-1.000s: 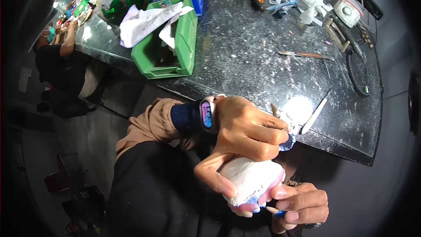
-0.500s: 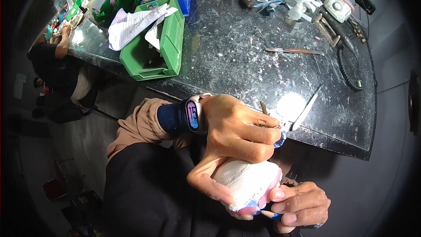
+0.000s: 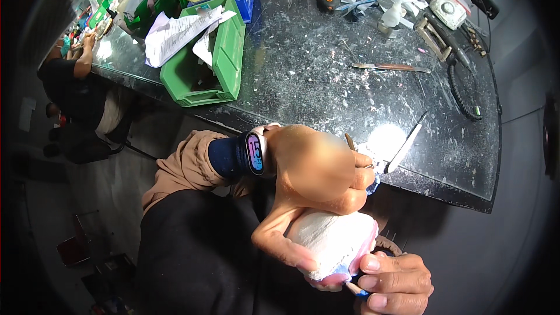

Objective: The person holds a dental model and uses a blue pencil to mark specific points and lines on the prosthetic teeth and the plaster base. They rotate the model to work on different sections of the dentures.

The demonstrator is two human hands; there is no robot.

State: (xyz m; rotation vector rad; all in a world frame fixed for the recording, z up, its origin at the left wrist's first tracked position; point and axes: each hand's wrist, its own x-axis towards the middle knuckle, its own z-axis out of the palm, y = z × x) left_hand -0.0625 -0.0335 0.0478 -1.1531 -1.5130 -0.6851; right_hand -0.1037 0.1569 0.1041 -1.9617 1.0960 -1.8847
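Hands at work on a white cast. The white cast (image 3: 329,236), edged in pink and blue, lies at the lower centre of the frame, below the near edge of the dark surface (image 3: 291,87). The left hand (image 3: 318,169), wearing a watch (image 3: 255,154) at the wrist, reaches over it from above, its grip clasping the cast with the thumb along the left side. The right hand (image 3: 402,286), lower right, has its grip pinching a blue tool (image 3: 359,290), whose pale pointed tip is at the cast's lower edge; contact cannot be told. Upper left: a green bin (image 3: 232,58) with printed paper (image 3: 178,34). Right of centre: a brown-handled knife (image 3: 396,67) and, below, a white-handled tool (image 3: 406,147).
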